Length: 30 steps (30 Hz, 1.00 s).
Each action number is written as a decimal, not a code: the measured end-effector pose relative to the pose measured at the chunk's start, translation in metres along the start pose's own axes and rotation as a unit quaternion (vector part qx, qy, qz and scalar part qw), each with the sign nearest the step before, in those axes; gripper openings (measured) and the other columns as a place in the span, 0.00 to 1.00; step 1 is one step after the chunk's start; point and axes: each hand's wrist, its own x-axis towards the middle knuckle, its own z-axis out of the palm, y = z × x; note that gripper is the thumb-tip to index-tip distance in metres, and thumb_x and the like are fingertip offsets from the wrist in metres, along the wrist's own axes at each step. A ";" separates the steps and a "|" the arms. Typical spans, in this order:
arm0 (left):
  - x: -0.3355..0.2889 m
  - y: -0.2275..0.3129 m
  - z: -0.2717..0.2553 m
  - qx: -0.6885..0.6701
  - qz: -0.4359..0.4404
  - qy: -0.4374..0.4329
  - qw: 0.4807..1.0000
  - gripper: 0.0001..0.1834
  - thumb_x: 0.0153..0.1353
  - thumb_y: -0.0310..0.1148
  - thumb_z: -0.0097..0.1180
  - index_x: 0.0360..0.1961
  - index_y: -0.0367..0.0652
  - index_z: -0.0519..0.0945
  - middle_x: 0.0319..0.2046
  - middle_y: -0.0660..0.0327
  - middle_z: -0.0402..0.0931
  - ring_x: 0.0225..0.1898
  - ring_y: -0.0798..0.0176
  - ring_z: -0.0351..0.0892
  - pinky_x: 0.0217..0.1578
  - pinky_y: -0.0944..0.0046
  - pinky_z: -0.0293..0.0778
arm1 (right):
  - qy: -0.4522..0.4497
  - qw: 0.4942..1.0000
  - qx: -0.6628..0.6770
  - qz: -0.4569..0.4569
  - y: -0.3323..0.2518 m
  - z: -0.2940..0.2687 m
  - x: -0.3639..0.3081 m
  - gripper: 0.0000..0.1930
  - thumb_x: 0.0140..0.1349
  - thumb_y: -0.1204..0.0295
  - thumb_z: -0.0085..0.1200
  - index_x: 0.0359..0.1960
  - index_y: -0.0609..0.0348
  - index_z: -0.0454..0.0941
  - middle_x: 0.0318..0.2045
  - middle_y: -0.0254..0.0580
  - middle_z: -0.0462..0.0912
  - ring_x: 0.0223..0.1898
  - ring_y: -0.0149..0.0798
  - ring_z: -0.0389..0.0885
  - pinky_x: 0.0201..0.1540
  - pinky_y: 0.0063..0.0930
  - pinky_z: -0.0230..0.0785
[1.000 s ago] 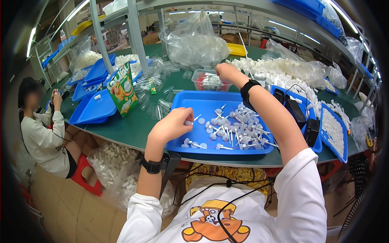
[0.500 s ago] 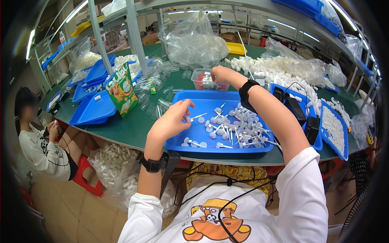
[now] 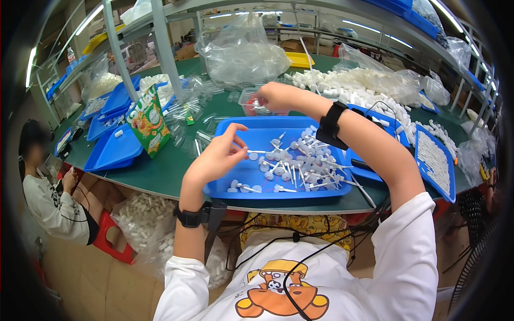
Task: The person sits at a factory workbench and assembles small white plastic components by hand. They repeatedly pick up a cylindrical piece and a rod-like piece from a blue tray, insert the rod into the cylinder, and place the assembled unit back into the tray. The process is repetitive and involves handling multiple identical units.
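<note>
At the blue tray's (image 3: pixel 227 176) left edge, my left hand (image 3: pixel 213 159) pinches a white-stemmed piece (image 3: pixel 259 152), with disc-ended pieces (image 3: pixel 311 156) heaped toward the right edge. Past the far edge, my right hand (image 3: pixel 277 97) reaches into a clear plastic box (image 3: pixel 245 102), its grip hidden.

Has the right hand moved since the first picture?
Yes. Judged against the clear plastic container, the right hand has shifted left, from over its right side toward its left side.
</note>
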 end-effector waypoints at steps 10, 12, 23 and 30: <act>-0.013 0.049 0.020 -0.230 0.036 -0.047 0.971 0.29 0.52 0.19 0.58 0.53 0.40 0.58 0.40 0.57 0.67 0.37 0.68 0.76 0.40 0.71 0.72 | 0.066 0.968 0.233 -0.059 -0.101 -0.020 -0.134 0.17 0.56 0.75 0.48 0.46 0.67 0.62 0.30 0.57 0.77 0.34 0.54 0.78 0.35 0.39 0.69; -0.012 0.057 0.028 -0.254 0.041 -0.062 0.964 0.32 0.50 0.18 0.59 0.54 0.41 0.57 0.39 0.58 0.65 0.36 0.69 0.76 0.38 0.72 0.72 | 0.116 0.946 0.301 -0.038 -0.110 -0.020 -0.160 0.12 0.55 0.76 0.47 0.38 0.69 0.63 0.29 0.61 0.77 0.36 0.60 0.77 0.37 0.44 0.68; -0.027 0.081 0.067 -0.353 0.039 -0.169 0.919 0.47 0.43 0.11 0.61 0.59 0.51 0.47 0.42 0.53 0.64 0.35 0.62 0.79 0.37 0.68 0.76 | 0.173 0.936 0.306 -0.022 -0.148 -0.010 -0.251 0.09 0.60 0.73 0.50 0.42 0.60 0.70 0.32 0.43 0.72 0.34 0.43 0.76 0.36 0.33 0.68; -0.029 0.095 0.082 -0.358 0.021 -0.219 0.908 0.44 0.47 0.13 0.58 0.59 0.49 0.46 0.46 0.49 0.65 0.36 0.60 0.79 0.39 0.66 0.76 | 0.167 0.927 0.334 0.042 -0.148 -0.008 -0.276 0.10 0.58 0.72 0.55 0.40 0.60 0.72 0.34 0.41 0.75 0.33 0.36 0.77 0.34 0.28 0.71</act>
